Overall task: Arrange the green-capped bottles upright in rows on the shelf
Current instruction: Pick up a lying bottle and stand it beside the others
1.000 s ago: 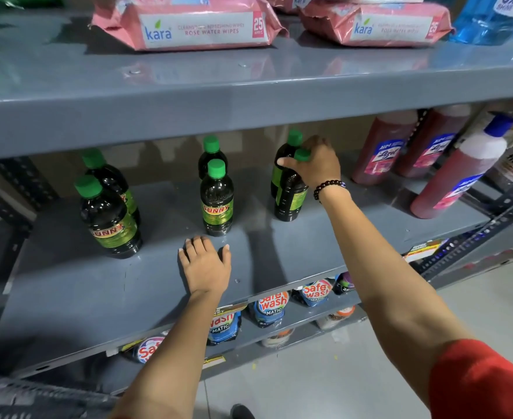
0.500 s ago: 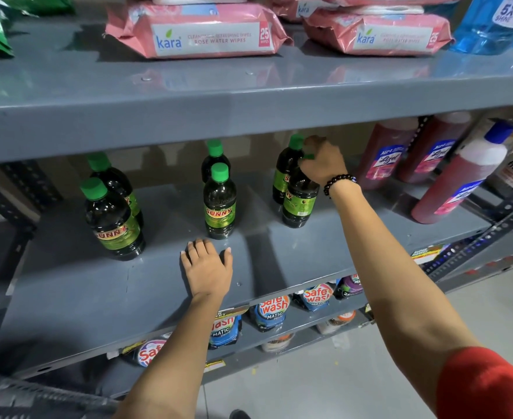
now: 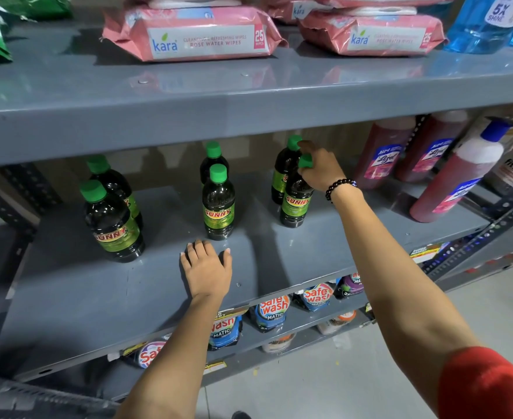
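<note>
The grey metal shelf (image 3: 67, 297) carries six green-capped bottles in three front-and-back pairs, all upright. Your right hand (image 3: 320, 169) has its grip closed over the neck and green cap of the front right bottle (image 3: 294, 204), which stands on the shelf; your fingers hide most of the cap and the shoulder, so only a sliver of green shows. Directly behind that grip, the rear right bottle (image 3: 284, 170) touches or nearly touches the held one, and its label is mostly covered. Well to the left of that grip, your left hand (image 3: 208, 272) lies flat and spread on the shelf, holding nothing, just in front of the front middle bottle (image 3: 218, 204). The rear middle bottle (image 3: 213, 160) shows only its cap and shoulders. Farther left, the front left bottle (image 3: 110, 222) blocks much of the rear left bottle (image 3: 110, 179). To the right of the closed grip, the red bottles (image 3: 449, 182) lean, their tops partly lost under the upper shelf (image 3: 249, 95).
</note>
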### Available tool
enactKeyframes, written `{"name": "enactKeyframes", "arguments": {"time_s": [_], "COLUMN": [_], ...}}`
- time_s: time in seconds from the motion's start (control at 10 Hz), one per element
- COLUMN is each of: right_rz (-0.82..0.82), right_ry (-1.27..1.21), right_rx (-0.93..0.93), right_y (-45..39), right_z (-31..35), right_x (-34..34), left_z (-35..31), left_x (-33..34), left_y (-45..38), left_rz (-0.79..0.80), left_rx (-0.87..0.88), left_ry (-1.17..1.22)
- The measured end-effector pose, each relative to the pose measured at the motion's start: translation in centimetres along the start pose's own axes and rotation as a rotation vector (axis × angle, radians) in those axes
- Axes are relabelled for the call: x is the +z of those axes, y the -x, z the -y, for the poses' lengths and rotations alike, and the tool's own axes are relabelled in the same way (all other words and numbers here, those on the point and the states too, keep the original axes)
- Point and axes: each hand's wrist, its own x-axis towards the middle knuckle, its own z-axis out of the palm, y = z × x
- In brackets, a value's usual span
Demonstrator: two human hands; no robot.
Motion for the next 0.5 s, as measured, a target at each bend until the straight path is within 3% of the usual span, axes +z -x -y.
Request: {"name": "enactKeyframes", "arguments": {"time_s": [0.1, 0.3, 0.5], "right_rz": [-0.128, -0.085, -0.128], "right_ry": [-0.009, -0.003, -0.236], "right_rx": [0.141, 0.101, 0.209], "right_y": [0.5, -0.1, 0.9], "right_z": [-0.4, -1.3, -2.3], "right_x": [0.7, 0.3, 1.8], "left_z": [0.0, -0.1, -0.1], "left_x": [0.0, -0.1, -0.2], "left_y": [0.0, 0.0, 0.1], "left_rz": [0.000, 0.003, 0.001], "left_rx": [-0.002, -0.003, 0.001], "left_ry": [0.001, 0.004, 0.003]}}
